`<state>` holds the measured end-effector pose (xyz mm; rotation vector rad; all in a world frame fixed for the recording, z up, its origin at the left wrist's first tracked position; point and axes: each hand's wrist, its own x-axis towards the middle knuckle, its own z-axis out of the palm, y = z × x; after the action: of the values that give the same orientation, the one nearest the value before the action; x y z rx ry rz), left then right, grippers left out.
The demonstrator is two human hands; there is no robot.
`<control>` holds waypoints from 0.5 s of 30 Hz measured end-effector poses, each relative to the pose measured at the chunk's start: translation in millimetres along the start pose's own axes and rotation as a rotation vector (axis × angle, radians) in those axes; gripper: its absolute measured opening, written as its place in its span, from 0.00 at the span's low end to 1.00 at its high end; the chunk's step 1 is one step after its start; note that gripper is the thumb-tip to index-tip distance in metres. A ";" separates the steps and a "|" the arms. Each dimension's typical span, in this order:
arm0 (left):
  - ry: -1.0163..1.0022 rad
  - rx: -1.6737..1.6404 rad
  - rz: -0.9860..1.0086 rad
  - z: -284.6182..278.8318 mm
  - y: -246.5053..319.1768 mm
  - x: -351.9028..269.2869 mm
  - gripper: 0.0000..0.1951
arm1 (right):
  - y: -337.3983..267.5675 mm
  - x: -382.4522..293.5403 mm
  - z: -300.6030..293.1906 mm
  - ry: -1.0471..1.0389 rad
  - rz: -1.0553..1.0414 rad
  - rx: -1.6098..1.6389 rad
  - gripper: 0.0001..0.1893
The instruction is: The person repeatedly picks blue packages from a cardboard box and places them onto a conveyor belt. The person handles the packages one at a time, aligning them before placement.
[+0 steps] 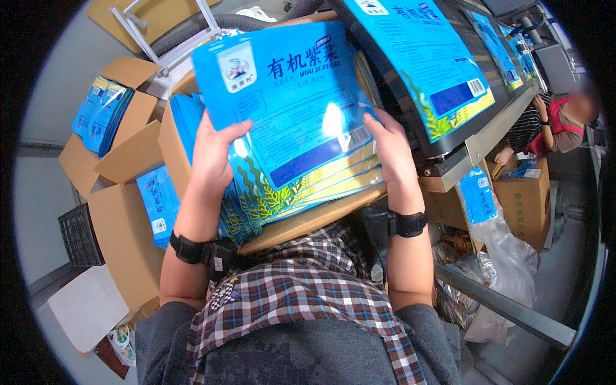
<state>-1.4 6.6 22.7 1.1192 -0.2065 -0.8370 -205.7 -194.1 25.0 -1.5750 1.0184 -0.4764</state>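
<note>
A blue printed plastic pouch (293, 106) with a yellow, seaweed-patterned lower end spans the space between my hands. On its left edge my left hand (214, 149) grips with the thumb on top. My right hand (390, 139) holds the right edge the same way, thumb on the printed face. Light glares off the glossy film. Beneath lie more such pouches (332, 185), fanned at their lower ends, in an open cardboard box (298, 226) before my waist. Another row of upright pouches (185, 113) fills the box's left side. How many pouches my fingers hold is hidden.
At right runs a black conveyor belt (455, 38) carrying a flat pouch (423, 57) near its end. Open cartons (130, 139) with pouch stacks (101, 115) stand left. Beyond the conveyor a co-worker (553, 120) reaches toward a carton (522, 197). A metal bar (505, 305) crosses lower right.
</note>
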 end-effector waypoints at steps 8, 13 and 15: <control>-0.081 -0.349 -0.374 -12.0 -7.7 5.5 0.24 | 29.9 -6.8 -7.1 -0.004 -0.338 -0.018 0.16; -0.091 -0.378 -0.360 -6.5 -6.1 4.6 0.26 | 7.9 -15.7 3.3 0.079 -0.233 0.040 0.18; -0.092 -0.314 -0.307 -4.3 -6.8 3.2 0.27 | -4.3 -20.2 2.8 0.007 -0.011 0.209 0.21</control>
<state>-0.2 6.3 14.1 0.8272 0.0243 -1.1518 -213.0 -176.1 32.8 -1.3940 0.9340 -0.5778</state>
